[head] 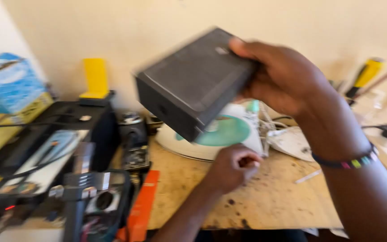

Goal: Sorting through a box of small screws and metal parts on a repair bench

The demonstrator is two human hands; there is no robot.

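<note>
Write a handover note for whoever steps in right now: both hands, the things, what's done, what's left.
Right hand: grips the dark grey rectangular box, lifted and tilted above the bench; image blurred.
Left hand: closed in a fist just over the worn wooden benchtop; whether it holds anything is unclear.
Under the box: a white and teal clothes iron lying on the bench.
Done: box is off the bench.
Left: box not yet set down or opened.
</note>
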